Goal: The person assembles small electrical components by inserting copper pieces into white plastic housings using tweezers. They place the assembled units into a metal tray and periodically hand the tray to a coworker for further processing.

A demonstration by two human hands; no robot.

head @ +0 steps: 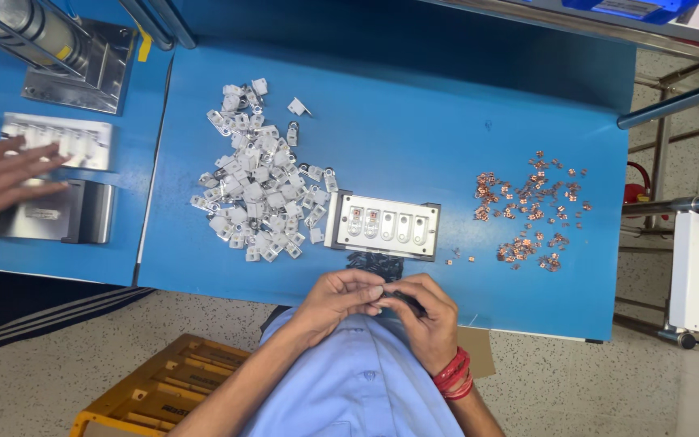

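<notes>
Black and very small, a part (pixel 388 293) is pinched between the fingertips of the left hand (pixel 335 301) and the right hand (pixel 429 317), which are pressed close together just below the slotted white fixture (pixel 383 227) on the blue table (pixel 414 137). It could easily be dropped if the pinch slackened, and lost among the small dark parts (pixel 374 264) by the fixture; white clips (pixel 256 178) are heaped to the left, copper pieces (pixel 531 206) scattered to the right.

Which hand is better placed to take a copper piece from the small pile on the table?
Probably the right hand: the copper pieces lie on its side of the white fixture. The left hand is farther away, nearer the white parts.
</notes>
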